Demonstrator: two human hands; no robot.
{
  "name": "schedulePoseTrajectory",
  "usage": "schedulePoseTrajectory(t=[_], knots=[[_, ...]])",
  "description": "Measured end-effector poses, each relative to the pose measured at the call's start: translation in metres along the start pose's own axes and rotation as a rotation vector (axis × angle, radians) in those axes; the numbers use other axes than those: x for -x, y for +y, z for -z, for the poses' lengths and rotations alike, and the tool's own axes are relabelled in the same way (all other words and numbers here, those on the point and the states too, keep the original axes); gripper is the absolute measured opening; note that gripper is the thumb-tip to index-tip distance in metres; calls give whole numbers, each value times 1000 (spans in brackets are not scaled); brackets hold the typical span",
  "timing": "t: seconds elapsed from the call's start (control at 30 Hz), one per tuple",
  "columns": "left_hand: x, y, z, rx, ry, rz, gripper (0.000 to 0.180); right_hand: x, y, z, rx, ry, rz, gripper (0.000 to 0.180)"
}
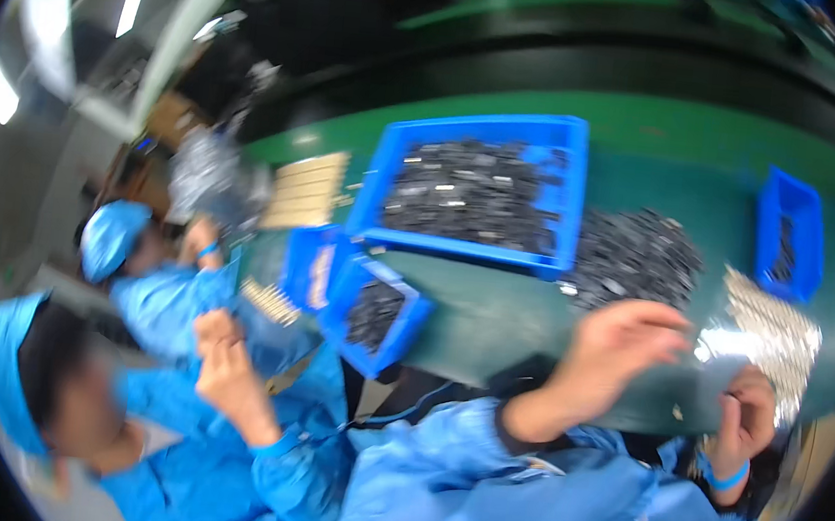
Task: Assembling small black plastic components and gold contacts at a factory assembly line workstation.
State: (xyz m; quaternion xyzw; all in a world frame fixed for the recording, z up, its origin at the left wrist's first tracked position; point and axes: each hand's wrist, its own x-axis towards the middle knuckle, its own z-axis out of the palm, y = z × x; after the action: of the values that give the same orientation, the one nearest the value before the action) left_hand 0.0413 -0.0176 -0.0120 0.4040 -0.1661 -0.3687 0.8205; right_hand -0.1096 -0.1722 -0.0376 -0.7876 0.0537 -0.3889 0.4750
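While my left hand (620,345) reaches forward over the near edge of the green worktop (493,313), its fingers are half curled and I cannot tell whether they pinch anything — the blur hides it. My right hand (746,418) sits lower and nearer to me, fingers bent as if closed on something small, though what it grips is not clear. Just beyond them lies a loose pile of small dark parts (634,256), kept within easy reach, and a silvery sheet (768,329) beside it. Further back stands a large blue tray (474,191) filled with similar parts, with smaller blue bins (372,311) to the left. Co-workers in blue coats (217,462) work at my left — their hands are separate from mine.
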Motion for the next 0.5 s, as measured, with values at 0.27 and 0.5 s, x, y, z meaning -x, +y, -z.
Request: schedulePoseTrajectory(t=[0.27,0.5], knots=[[3,-46,-3,531,-88,292,16,-5,6,-12,-279,-96,-8,13],[-8,5,17,295,-34,124,13,-39,-5,-30,-316,-155,93,42]])
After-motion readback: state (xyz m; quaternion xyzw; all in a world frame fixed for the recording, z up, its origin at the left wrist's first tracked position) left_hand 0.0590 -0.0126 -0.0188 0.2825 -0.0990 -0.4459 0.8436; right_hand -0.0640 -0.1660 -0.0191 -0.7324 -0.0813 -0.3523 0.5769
